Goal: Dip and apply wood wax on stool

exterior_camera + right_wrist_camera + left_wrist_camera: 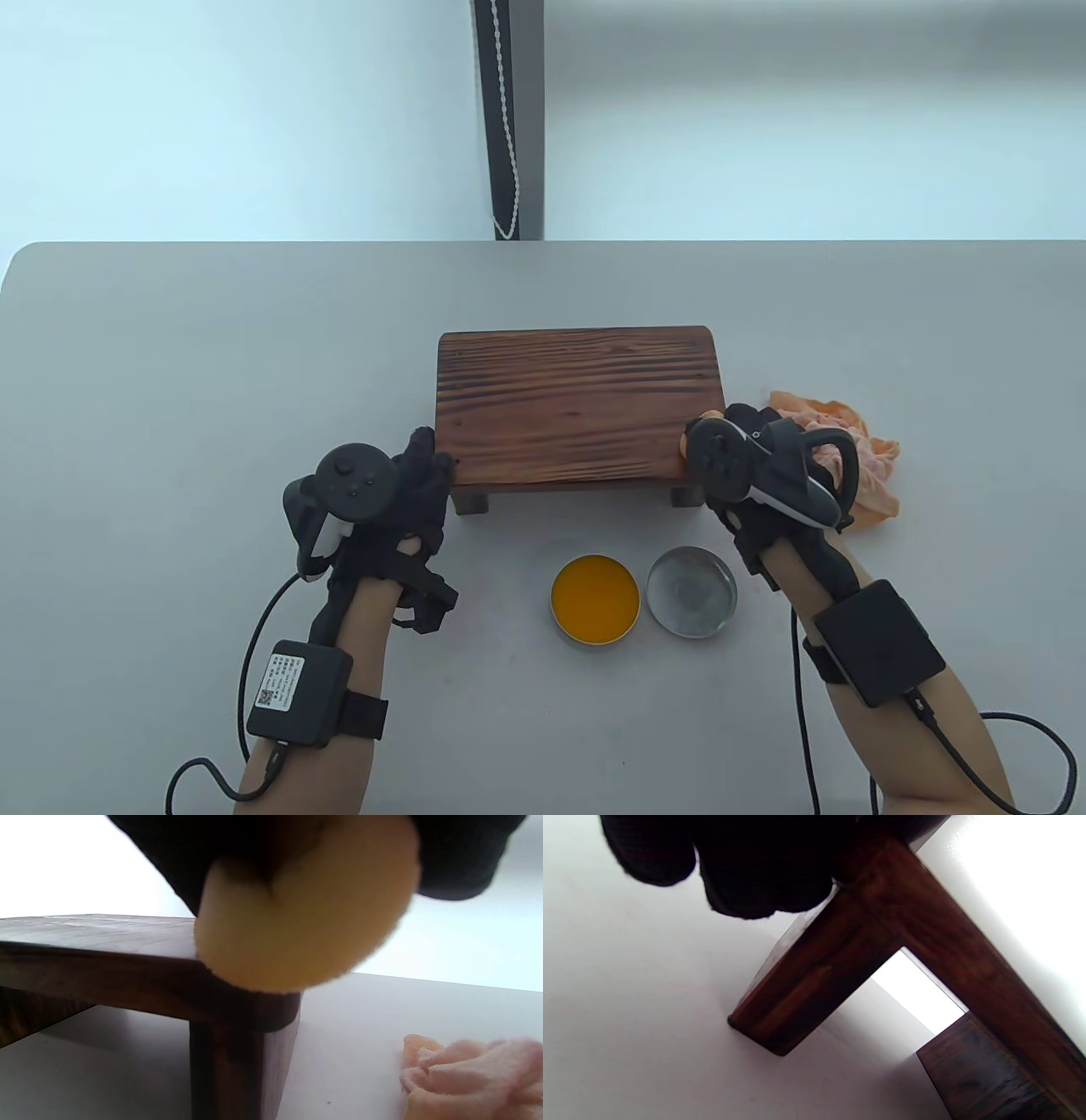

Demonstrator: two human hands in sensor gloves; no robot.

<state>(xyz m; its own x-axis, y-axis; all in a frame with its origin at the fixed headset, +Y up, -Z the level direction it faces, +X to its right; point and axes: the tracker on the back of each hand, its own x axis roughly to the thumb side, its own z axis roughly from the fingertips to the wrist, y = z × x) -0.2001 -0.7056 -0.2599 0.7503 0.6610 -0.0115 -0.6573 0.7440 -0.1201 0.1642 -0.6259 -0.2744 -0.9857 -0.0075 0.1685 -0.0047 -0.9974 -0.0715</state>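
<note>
Dark wooden stool (579,406) stood mid-table; the left hand (399,501) gripped its near-left corner, apparently steadying it, while the right hand (747,463) pinched a yellow sponge (305,921) against the near-right corner, wax tin (595,598) open nearby.

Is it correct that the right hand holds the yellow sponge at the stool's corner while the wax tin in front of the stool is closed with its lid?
Not quite. The table view shows the wax tin open, its lid lying beside it on the table. The rest holds: the right hand holds the yellow sponge at the stool's corner.
</note>
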